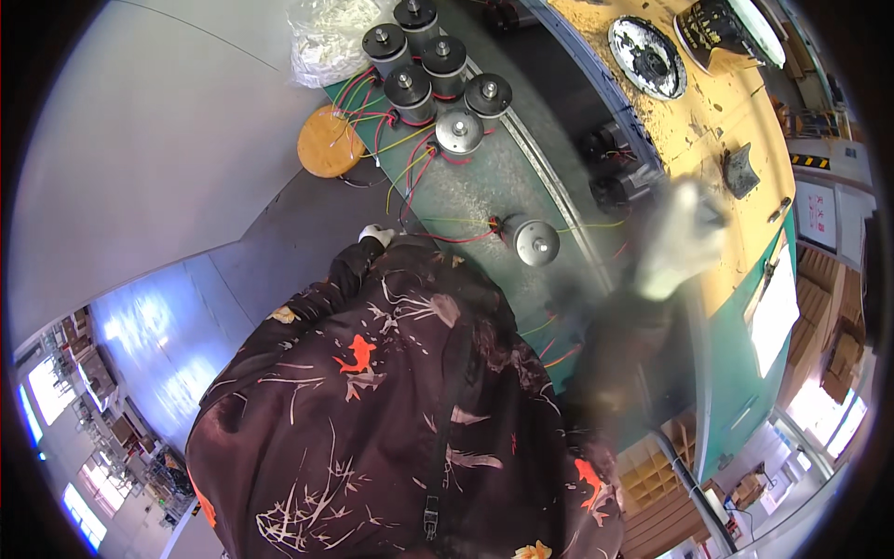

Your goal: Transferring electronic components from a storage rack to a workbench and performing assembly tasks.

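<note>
My right hand [684, 240], in a white glove, is smeared by motion above the yellow board [715, 121] on the right. Its fingers cannot be made out, nor whether a dark patch beside them is something held. At the green table's near edge rests my left hand [376, 234], gloved too and small in view, its fingers mostly hidden. Between the hands stands a motor [535, 243] with a bare silver top and red, yellow and green wires. Farther off, another silver-topped motor [459, 131] stands by several black-topped motors [408, 86].
Black paste coats a round lid [647, 58] beside a tipped black bucket [722, 35]. A dark curved piece [742, 170] lies on the board. Beyond a metal rail [549, 177] sit more motors [622, 186]. A wooden stool [330, 142] and a clear plastic bag [337, 39] are at the left.
</note>
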`<act>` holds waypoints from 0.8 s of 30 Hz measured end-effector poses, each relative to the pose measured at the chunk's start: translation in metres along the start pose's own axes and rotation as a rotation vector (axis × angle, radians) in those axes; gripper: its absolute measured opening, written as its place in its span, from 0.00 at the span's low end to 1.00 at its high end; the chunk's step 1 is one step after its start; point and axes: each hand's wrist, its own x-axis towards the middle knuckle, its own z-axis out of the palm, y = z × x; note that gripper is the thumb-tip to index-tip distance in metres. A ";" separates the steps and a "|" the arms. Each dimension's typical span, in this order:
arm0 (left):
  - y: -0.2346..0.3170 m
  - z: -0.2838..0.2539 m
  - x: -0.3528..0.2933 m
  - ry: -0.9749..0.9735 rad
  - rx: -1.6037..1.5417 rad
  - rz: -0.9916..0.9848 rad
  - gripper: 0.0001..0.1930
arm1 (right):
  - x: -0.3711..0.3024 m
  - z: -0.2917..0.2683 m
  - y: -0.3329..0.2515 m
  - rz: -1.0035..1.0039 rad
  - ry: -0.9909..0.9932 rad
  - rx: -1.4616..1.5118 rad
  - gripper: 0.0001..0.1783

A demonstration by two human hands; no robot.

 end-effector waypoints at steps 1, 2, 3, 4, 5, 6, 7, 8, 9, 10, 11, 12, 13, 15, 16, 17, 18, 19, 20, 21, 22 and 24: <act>0.013 0.002 0.007 -0.036 0.048 0.039 0.25 | -0.030 -0.016 0.032 -0.037 -0.047 -0.128 0.08; 0.000 -0.002 0.004 -0.037 0.065 0.012 0.25 | -0.056 0.005 0.025 -0.005 0.033 0.135 0.07; 0.000 -0.001 0.004 -0.050 0.071 0.009 0.25 | -0.082 0.000 0.020 0.229 -0.022 0.124 0.06; 0.004 -0.002 0.005 -0.059 0.093 0.034 0.26 | -0.105 -0.002 0.026 0.302 -0.014 0.111 0.06; 0.002 -0.003 0.006 -0.062 0.108 0.047 0.26 | -0.125 -0.002 0.031 0.381 -0.032 0.150 0.06; -0.001 -0.002 0.007 -0.039 0.115 0.048 0.26 | -0.141 -0.002 0.030 0.397 -0.033 0.149 0.07; -0.005 -0.003 0.008 -0.040 0.122 0.039 0.26 | -0.154 -0.001 0.030 0.413 -0.035 0.149 0.07; 0.000 -0.004 0.006 -0.078 0.136 0.039 0.25 | -0.167 -0.001 0.034 0.430 -0.048 0.107 0.08; 0.000 -0.005 0.006 -0.111 0.151 0.036 0.25 | -0.178 -0.002 0.038 0.448 -0.063 0.072 0.08; -0.001 -0.005 0.005 -0.079 0.136 0.059 0.23 | -0.189 0.000 0.042 0.508 -0.064 0.139 0.09; 0.002 -0.005 0.003 -0.083 0.145 0.060 0.23 | -0.196 0.001 0.044 0.489 -0.086 0.093 0.10; 0.005 -0.005 0.002 -0.085 0.144 0.076 0.22 | -0.202 0.001 0.047 0.508 -0.090 0.112 0.10; 0.008 -0.006 0.001 -0.086 0.143 0.092 0.22 | -0.208 0.001 0.050 0.527 -0.094 0.132 0.10; 0.004 -0.005 0.001 -0.057 0.140 0.119 0.21 | -0.210 0.004 0.047 0.566 -0.073 0.155 0.11; 0.003 -0.003 0.002 -0.035 0.145 0.117 0.21 | -0.210 0.005 0.046 0.597 -0.050 0.176 0.11; 0.000 -0.002 0.002 -0.014 0.145 0.110 0.21 | -0.212 0.007 0.047 0.601 -0.055 0.176 0.11; -0.004 -0.002 0.002 -0.015 0.146 0.104 0.21 | -0.213 0.009 0.049 0.607 -0.058 0.203 0.11; -0.008 -0.001 0.002 -0.026 0.150 0.107 0.21 | -0.215 0.011 0.050 0.612 -0.060 0.231 0.12; -0.007 -0.002 0.002 -0.039 0.161 0.117 0.22 | -0.214 0.010 0.049 0.601 -0.079 0.173 0.12; -0.006 -0.002 0.002 -0.041 0.168 0.118 0.22 | -0.216 0.010 0.051 0.608 -0.075 0.171 0.12; -0.006 -0.002 0.002 -0.065 0.158 0.109 0.22 | -0.219 0.011 0.055 0.602 -0.051 0.187 0.12; -0.011 -0.003 0.005 -0.082 0.142 0.093 0.23 | -0.221 0.010 0.058 0.647 -0.071 0.173 0.12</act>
